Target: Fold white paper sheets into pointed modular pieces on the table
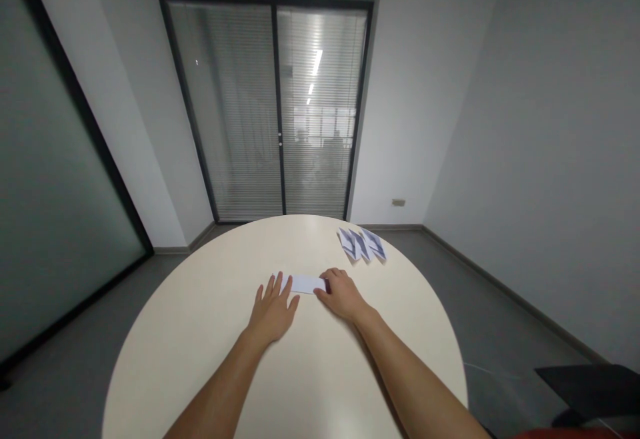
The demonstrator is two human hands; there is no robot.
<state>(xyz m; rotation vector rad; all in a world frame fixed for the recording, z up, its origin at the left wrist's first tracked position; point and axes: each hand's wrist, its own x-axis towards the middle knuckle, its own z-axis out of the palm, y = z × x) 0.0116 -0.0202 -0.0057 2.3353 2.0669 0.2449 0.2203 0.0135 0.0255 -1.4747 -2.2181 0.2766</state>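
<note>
A white folded paper strip point(306, 284) lies flat on the round table, stretched crosswise between my hands. My left hand point(274, 312) rests on its left end with fingers spread, covering part of that end. At the right end, my right hand point(343, 294) is curled around the paper, thumb at the near edge and fingers at the far edge. The inside of that grip is hidden. Beyond my right hand, near the table's far right rim, several folded white paper pieces point(361, 246) sit side by side with creased, pointed ends.
The cream round table point(200, 359) curves away on both sides, its rim in view. A dark chair point(593, 389) stands at the lower right. Behind are a glazed partition with blinds point(240, 119), grey walls and a grey floor point(480, 292).
</note>
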